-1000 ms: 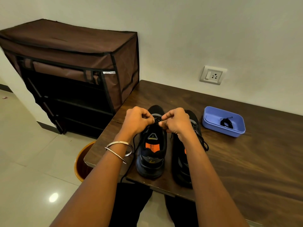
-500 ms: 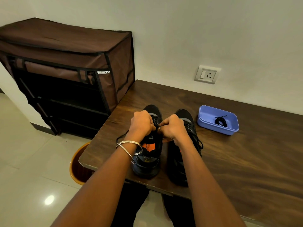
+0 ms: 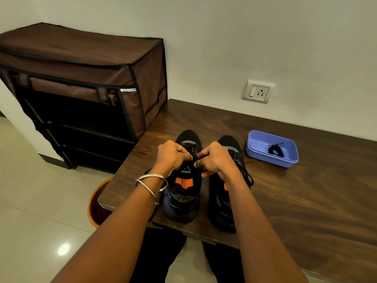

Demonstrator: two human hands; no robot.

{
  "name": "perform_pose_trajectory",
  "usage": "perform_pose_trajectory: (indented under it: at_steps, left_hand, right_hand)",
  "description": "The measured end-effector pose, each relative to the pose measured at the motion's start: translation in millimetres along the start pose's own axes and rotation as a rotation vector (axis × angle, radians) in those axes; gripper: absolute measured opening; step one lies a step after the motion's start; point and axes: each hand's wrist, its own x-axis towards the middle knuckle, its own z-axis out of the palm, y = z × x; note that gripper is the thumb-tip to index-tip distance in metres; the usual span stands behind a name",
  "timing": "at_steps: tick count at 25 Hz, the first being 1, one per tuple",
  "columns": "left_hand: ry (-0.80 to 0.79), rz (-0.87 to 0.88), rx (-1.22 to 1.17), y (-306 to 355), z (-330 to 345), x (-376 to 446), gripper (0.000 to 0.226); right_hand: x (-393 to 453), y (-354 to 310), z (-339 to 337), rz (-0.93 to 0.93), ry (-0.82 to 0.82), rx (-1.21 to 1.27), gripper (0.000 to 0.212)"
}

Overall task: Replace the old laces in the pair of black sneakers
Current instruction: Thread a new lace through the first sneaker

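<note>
Two black shoes sit side by side near the front edge of the brown table point(image 3: 285, 201), toes pointing away. L hand point(image 3: 172, 155) & R hand point(image 3: 212, 158) are both curled over the left shoe point(image 3: 183, 193), pinching its black lace point(image 3: 193, 153). The right shoe point(image 3: 226, 203) is just beside it. Farther back on the right, a blue tray point(image 3: 255, 147) holds a rolled black lace point(image 3: 274, 149).
</note>
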Motion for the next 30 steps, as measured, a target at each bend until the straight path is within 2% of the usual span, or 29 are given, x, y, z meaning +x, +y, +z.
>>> perform_pose_trajectory:
  at_steps: [5,10,14,16,19,20,22,24,27,30]
  left_hand:
    - [0.140,-0.040,0.057,3.1,13.8,0.4,0.010]
    - [0.079,-0.095,-0.025,-0.5,11.1,0.3,0.025]
    - [0.063,-0.159,-0.051,1.9,12.8,0.1,0.026]
    - [0.040,-0.132,-0.045,0.4,11.5,1.5,0.023]
    - [-0.068,-0.012,0.010,-1.3,-0.2,-0.3,0.006]
    - [-0.114,0.037,0.046,-2.1,-5.4,-1.0,0.009]
    - [-0.173,0.125,0.157,-5.2,-14.2,-0.4,0.034]
    - [-0.156,0.165,0.280,-8.0,-19.5,0.9,0.058]
    - [-0.138,0.170,0.396,-8.9,-23.4,-3.0,0.065]
    - [-0.102,0.155,0.444,-9.1,-24.3,-5.2,0.066]
  right_hand:
    - [-0.1,0.4,3.2,-0.004,0.020,0.012,0.020]
    - [-0.2,0.5,5.6,-0.003,0.031,0.013,0.019]
    - [4.1,6.6,2.6,0.030,-0.038,0.107,0.011]
    - [10.0,11.2,4.7,0.062,0.014,0.175,0.016]
    - [21.5,11.6,17.3,0.074,0.220,0.120,0.017]
    - [23.4,9.3,21.5,0.080,0.271,0.081,0.020]
    - [24.4,3.8,25.7,0.091,0.293,0.006,0.023]
    - [20.1,-2.5,23.8,0.086,0.270,-0.053,0.021]
    - [14.1,-8.8,15.4,0.053,0.313,-0.074,0.030]
    - [3.2,-15.4,0.8,0.004,0.419,0.064,0.036]
